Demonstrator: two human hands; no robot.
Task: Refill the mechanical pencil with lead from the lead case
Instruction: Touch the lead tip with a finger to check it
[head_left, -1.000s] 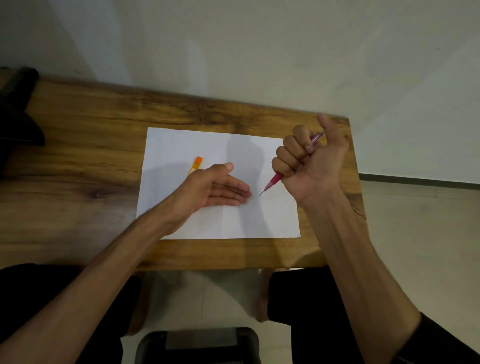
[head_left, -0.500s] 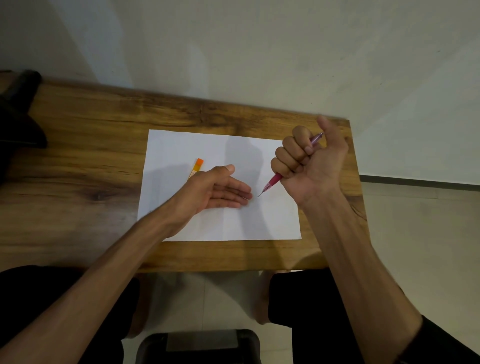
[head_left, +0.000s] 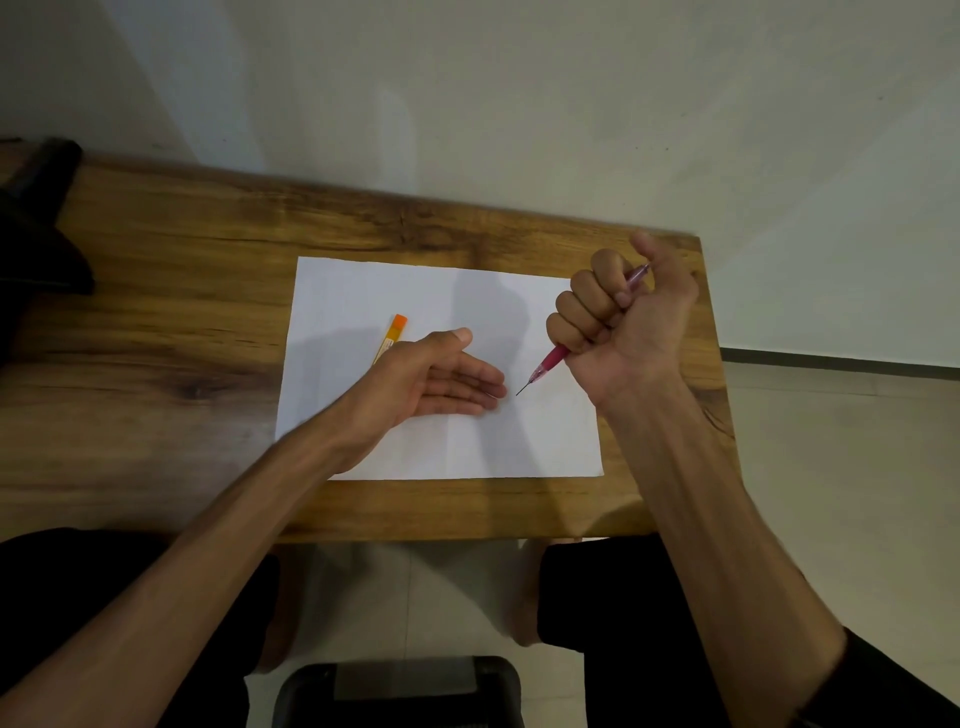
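Note:
My right hand (head_left: 621, 322) is closed in a fist around a pink mechanical pencil (head_left: 550, 362), thumb raised near its top end. The pencil's tip points down and left, with a thin lead sticking out just above the white paper (head_left: 363, 291). My left hand (head_left: 441, 376) lies palm up and flat on the paper, fingers together and extended toward the pencil tip, holding nothing. An orange lead case (head_left: 392, 338) lies on the paper just behind my left hand, its lower end hidden by the hand.
The paper lies on a wooden table (head_left: 182, 312) set against a pale wall. A dark object (head_left: 36, 223) sits at the table's far left edge. My knees and a dark stool (head_left: 400, 691) show below the front edge.
The pencil tip has dipped slightly lower and closer to my left fingertips. Both hands otherwise hold their poses.

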